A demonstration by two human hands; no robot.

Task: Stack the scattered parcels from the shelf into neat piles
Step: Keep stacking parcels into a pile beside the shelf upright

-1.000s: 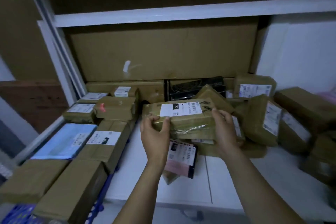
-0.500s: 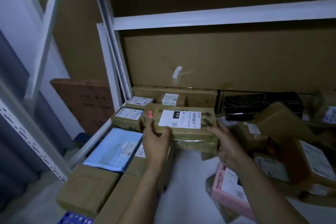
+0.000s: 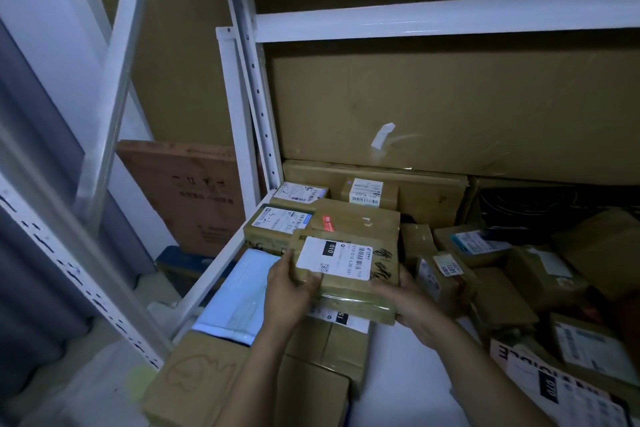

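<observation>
Both left hand [image 3: 289, 291] and right hand [image 3: 414, 305] clasp a parcel [image 3: 349, 282] at the white shelf [image 3: 398, 388].

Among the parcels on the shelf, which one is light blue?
The flat mailer at the left edge of the shelf, just left of the left hand. Its neighbours are all brown.

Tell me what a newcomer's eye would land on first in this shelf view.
First comes the brown taped cardboard parcel with a white 010 label at centre frame, held between the left hand and the right hand. Next is the pale blue flat plastic mailer, bright against the gloom just to its left. The jumble of loose brown parcels fills the shelf to the right.
</observation>
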